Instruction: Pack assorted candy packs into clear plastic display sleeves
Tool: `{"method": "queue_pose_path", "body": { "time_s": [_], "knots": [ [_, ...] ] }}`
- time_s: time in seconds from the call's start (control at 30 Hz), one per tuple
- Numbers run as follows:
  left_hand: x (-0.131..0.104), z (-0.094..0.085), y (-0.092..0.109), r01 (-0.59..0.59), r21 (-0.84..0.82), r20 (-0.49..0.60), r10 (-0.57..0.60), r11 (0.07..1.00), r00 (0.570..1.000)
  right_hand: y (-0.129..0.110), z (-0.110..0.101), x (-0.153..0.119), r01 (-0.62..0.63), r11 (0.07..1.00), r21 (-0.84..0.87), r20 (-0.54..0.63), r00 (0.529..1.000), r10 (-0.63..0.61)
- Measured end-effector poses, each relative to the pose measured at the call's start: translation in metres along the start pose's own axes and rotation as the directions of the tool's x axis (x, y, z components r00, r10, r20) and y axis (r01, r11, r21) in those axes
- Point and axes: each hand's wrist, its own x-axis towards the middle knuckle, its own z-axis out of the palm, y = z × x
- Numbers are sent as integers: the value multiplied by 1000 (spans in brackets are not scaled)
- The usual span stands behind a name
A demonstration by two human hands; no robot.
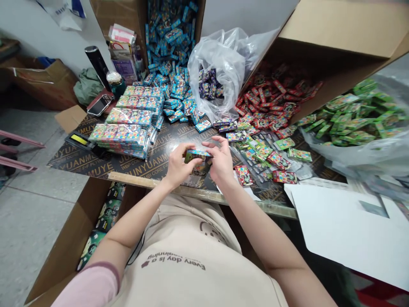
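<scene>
So the table [153, 170] was packed. A heap of blue boxes [179, 85] spilled out of a carton on the far side, with a plastic bag [234, 64] of purple packs [211, 85] to its right, then red packs [271, 98] pouring from a tipped cardboard box [338, 34], then green packs [358, 111] at far right. Stacks of wrapped packs [121, 132] filled the left, and loose packs [284, 160] crowded the space just right of the right hand [221, 160]. A white sheet [345, 230] stuck out over the near right edge.

The small pack [198, 152] was up between both hands by the near edge, long axis running left to right, narrow blue side facing up. Fingers hid both ends, so I couldn't tell which was the front.

Left hand [180, 166] was partly curled, thumb and fingers pinching the left end. Right one had the other end, fingers half bent.

Materials-wise: shiny printed little blocks, crinkly see-through bag, plain brown cardboard, and a dark smooth tabletop with gold lettering.
</scene>
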Motion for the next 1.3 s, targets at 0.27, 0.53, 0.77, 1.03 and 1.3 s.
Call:
{"method": "queue_pose_path", "body": {
  "time_s": [0.27, 0.53, 0.77, 1.03, 1.3],
  "knots": [
    [-20, -16, -15, -247, 179, 80, 237, 952, 968, 47, -49, 1, 100, 970, -223, -97, 988, -124],
    [-6, 10, -73, -367, 672, 599, -179, 643, 780, 76, -92, -38, 433, 402, -807, 270, 875, -401],
    [44, 21, -110, -238, 752, 499, -295, 615, 815, 94, -90, -63, 544, 207, -813, 458, 818, -348],
    [193, 40, -116, 176, 768, 42, -322, 616, 946, 96, -88, -60, 533, 188, -825, 429, 807, -405],
    [234, 84, -129, 293, 724, 48, -469, 625, 882, 95, -89, -60, 522, 127, -844, 443, 810, -383]
  ]
}}
